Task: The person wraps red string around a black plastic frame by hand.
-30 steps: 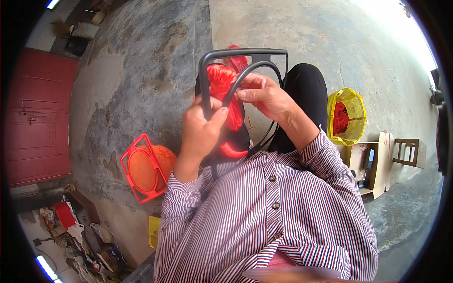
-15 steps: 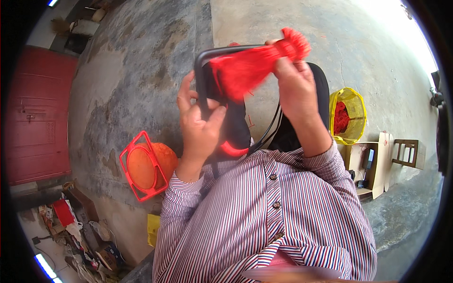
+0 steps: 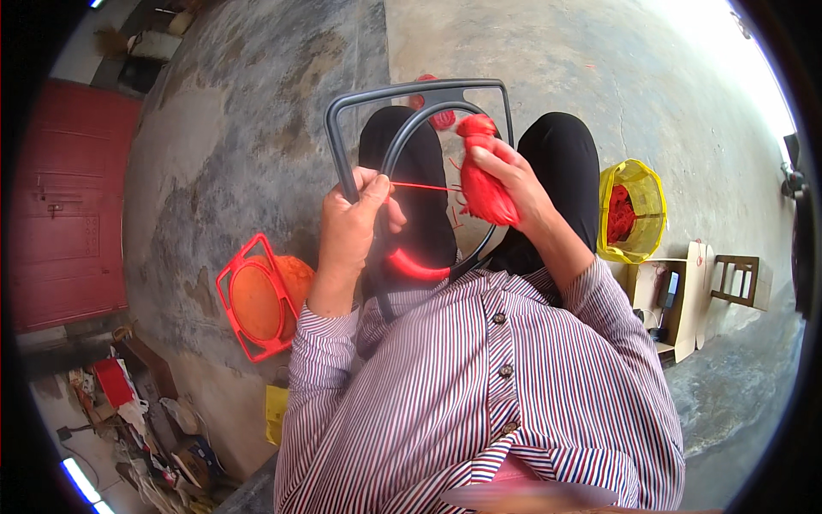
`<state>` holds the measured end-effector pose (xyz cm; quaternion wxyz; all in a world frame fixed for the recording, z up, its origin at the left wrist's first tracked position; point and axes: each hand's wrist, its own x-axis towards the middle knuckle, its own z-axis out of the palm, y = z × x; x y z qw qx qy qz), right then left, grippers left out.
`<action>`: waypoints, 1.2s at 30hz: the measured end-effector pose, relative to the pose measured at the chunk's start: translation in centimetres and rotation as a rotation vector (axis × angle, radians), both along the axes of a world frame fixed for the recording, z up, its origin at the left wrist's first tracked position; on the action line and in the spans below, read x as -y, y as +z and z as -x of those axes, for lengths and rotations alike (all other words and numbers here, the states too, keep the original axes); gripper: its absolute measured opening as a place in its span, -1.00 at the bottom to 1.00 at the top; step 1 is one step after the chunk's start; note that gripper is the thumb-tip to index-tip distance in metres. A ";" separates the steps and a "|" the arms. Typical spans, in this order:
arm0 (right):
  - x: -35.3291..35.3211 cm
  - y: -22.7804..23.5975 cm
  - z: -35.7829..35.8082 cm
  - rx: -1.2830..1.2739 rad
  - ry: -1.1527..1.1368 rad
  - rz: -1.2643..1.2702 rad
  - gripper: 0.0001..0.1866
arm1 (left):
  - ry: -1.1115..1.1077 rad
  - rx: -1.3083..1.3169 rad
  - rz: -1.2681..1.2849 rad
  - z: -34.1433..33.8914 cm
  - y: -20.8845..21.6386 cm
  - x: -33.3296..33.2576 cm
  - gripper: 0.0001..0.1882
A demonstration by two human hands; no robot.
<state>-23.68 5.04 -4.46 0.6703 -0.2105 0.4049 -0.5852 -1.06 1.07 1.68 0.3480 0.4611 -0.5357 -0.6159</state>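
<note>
On my lap rests a black frame (image 3: 402, 89) with a round ring inside a squarish outer bar. Part of the ring's lower curve is wrapped in red yarn (image 3: 415, 267). My left hand (image 3: 353, 214) is closed on the ring's left side, thumb pressing the strand against it. From there a taut red strand (image 3: 424, 186) runs across the ring's opening. It leads to a bundle of red yarn (image 3: 488, 184), gripped in my right hand (image 3: 514, 184) over the ring's right side. The bundle hides part of the ring.
A yellow basket (image 3: 605, 214) with red yarn inside stands to the right, by a cardboard box (image 3: 681, 300) and a small wooden stool (image 3: 738, 281). At left is a red frame (image 3: 282, 307) against an orange round object (image 3: 295, 278). Red shoes (image 3: 443, 118) show beyond the frame.
My right hand has brought the yarn bundle down and toward me, and it now hangs pointing down. The strand is stretched between both hands. The black frame has shifted slightly left.
</note>
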 end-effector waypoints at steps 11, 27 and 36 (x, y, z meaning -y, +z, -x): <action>2.4 2.0 -1.5 0.102 0.129 0.178 -0.66 | -0.042 0.377 0.478 0.6 0.9 -0.9 -0.85; -2.0 7.8 0.6 0.050 -0.150 0.613 -0.51 | 0.152 0.198 0.490 -1.9 -3.2 0.5 -0.89; -1.7 -0.5 0.8 -0.150 -0.070 0.136 -0.56 | 0.050 -0.076 -0.011 -1.8 -1.1 0.5 -0.79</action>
